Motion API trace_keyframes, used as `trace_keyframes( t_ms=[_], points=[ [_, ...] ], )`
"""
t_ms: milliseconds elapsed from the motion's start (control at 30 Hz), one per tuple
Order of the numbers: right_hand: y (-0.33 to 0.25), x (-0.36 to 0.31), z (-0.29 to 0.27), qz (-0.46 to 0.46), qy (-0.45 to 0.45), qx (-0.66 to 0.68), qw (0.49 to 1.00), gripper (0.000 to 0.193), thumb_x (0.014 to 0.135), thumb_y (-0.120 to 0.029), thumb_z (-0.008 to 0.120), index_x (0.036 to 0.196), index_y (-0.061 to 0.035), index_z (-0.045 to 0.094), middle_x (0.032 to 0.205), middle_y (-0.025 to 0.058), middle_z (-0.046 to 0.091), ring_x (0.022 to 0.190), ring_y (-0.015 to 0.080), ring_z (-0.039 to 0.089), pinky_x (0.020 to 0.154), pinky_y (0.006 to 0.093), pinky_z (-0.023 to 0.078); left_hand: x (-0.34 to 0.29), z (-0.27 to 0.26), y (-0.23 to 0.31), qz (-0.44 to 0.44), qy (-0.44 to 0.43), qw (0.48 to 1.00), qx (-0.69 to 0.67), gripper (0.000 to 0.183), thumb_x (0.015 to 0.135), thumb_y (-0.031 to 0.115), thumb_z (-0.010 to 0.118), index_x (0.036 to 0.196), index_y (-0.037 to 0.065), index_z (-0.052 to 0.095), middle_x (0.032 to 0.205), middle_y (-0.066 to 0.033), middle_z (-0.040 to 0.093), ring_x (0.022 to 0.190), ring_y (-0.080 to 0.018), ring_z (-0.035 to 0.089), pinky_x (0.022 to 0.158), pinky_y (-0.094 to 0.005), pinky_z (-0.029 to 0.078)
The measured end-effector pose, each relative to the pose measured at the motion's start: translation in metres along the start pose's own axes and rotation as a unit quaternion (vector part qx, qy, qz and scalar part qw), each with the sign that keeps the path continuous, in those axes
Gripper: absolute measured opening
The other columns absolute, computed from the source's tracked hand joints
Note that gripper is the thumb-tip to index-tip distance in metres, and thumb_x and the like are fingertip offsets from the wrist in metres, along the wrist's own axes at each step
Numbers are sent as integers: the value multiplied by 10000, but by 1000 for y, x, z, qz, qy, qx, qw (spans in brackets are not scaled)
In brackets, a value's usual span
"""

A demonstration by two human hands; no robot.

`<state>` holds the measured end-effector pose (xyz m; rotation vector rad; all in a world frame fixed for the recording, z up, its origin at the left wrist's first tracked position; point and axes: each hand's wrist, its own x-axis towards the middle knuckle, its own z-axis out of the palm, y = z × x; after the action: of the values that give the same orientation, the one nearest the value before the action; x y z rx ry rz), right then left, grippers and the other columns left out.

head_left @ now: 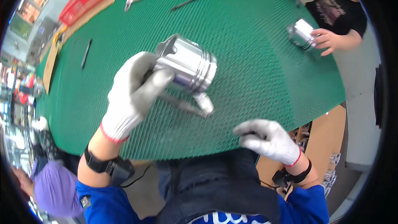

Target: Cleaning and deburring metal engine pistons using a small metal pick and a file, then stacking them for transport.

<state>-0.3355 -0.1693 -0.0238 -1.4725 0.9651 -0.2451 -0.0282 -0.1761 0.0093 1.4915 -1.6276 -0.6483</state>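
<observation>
Piston at twelve o'clock, held by my left hand, could slip, I judge remotely, being smooth; right hand, four o'clock, gapes empty.

"What does the piston look like?"
"Shiny silver, with dark grooves round its right end."
"And its pose?"
"Tilted on its side, gripped in the left hand."
</observation>
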Motion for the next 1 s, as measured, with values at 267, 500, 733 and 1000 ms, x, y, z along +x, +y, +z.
trace_keyframes(
  t_ms=[267, 500, 733, 1000],
  points=[
    [-2, 32, 52, 16, 33, 89, 995, 359, 841, -130, 611, 1155, 43, 623, 961, 84, 682, 861, 102, 627, 740, 232, 499, -181, -22, -21, -252, 153, 925, -240, 436, 868, 306, 708, 1082, -46, 566, 950, -61, 606, 879, -104, 538, 805, -271, 444],
    [18, 32, 60, -35, 50, 135, 989, 441, 869, -243, 645, 1177, 68, 589, 847, 119, 657, 436, 7, 373, 417, 152, 303, -218, 3, -71, -79, 81, 991, -78, 665, 847, 447, 710, 1230, -72, 550, 1143, -223, 622, 1019, -364, 624, 905, -404, 484],
    [14, 33, 60, -32, 65, 119, 990, 456, 864, -263, 642, 1174, 68, 591, 831, 114, 653, 430, 8, 376, 407, 158, 298, -222, -3, -71, -26, 41, 998, 28, 478, 815, 354, 740, 1052, -53, 660, 1061, -206, 656, 1016, -372, 632, 885, -398, 495],
    [20, 32, 57, -28, 79, 131, 988, 447, 850, -246, 640, 1170, 63, 592, 825, 120, 649, 428, 22, 383, 406, 169, 314, -188, -11, -49, -180, 181, 840, -478, 791, 926, 565, 565, 1297, -124, 445, 1213, -196, 595, 1081, -240, 616, 938, -341, 495]
  ],
)
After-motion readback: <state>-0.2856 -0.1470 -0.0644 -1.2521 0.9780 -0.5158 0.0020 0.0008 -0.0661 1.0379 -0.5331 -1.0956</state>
